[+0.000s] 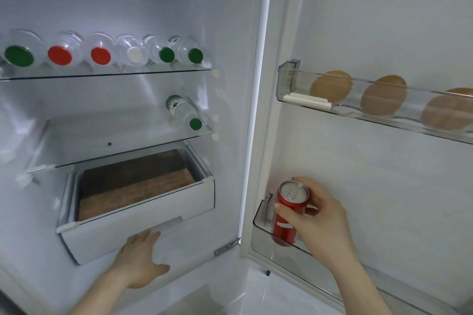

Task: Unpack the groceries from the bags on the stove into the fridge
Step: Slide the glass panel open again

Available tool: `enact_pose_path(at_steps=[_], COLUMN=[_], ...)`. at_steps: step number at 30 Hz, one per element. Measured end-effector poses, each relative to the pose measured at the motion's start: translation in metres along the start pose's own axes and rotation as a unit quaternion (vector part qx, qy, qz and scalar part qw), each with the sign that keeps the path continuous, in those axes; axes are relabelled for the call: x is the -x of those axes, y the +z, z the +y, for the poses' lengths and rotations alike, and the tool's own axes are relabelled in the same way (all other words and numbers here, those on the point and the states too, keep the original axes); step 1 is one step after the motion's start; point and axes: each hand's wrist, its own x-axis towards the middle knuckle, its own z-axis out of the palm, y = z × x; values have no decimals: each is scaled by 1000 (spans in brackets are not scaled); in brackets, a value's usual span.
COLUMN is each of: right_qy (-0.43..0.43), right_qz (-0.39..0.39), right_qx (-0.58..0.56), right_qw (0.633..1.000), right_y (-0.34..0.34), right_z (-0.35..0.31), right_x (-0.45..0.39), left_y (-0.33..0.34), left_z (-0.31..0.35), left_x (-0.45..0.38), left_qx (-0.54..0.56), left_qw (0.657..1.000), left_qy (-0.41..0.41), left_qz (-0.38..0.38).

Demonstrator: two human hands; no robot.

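The fridge stands open in front of me. My right hand [320, 222] grips a red soda can [288, 215] upright, its base inside the lower door bin [258, 225] at that bin's left end. My left hand [139, 261] lies flat with straight fingers against the front of the white drawer [143, 222], which is pulled out. A brown wooden-looking slab [135, 184] lies inside the drawer. The grocery bags and the stove are out of view.
Several water bottles [102, 52] with green, red and white caps lie on the top glass shelf [107, 74]. One green-capped bottle [183, 111] lies on the middle shelf [115, 153]. Three brown eggs [384, 96] sit in the upper door rack [289, 84].
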Motion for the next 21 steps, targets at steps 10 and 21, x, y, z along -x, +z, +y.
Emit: enact_pose_path(at_steps=[10,21], right_qy=[17,-266], right_qz=[-4,45], right_qx=[49,-9], right_qw=[999,963], right_y=[6,42], right_z=[2,-18], right_x=[-2,49], left_y=[46,62], left_z=[-1,-3], left_x=[-5,3], left_qx=[26,0], left_qw=[992,994], left_qy=[-25,-23], left_qz=[-120,-107])
